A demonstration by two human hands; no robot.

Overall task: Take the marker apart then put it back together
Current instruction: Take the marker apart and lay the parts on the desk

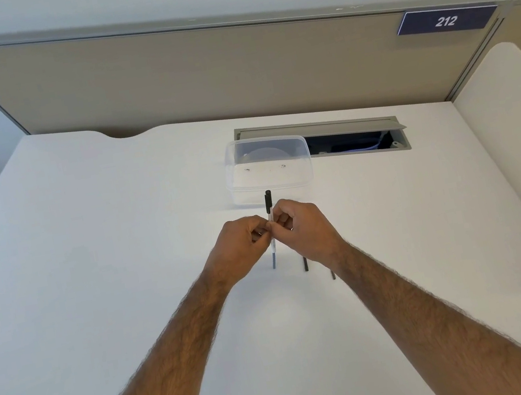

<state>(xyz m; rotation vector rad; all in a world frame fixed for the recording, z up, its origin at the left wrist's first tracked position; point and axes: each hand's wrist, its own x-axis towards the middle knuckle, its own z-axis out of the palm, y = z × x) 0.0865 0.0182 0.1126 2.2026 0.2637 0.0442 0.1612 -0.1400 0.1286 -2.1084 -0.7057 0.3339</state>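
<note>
A thin marker [268, 203] with a black cap and a white barrel points away from me over the middle of the white desk. Its grey-blue rear end [274, 260] shows below my fingers. My left hand [243, 245] pinches the barrel from the left. My right hand [306, 229] pinches it from the right, fingertips almost touching the left ones. Both hands hide the middle of the barrel. Two thin dark sticks [305, 264] [333, 274] lie on the desk, partly hidden under my right hand and wrist.
A clear plastic container [308, 173] stands just beyond the marker's cap. Behind it an open cable hatch [403, 146] is cut into the white desk [89, 262]. A beige partition [163, 85] with a sign reading 212 closes off the far edge.
</note>
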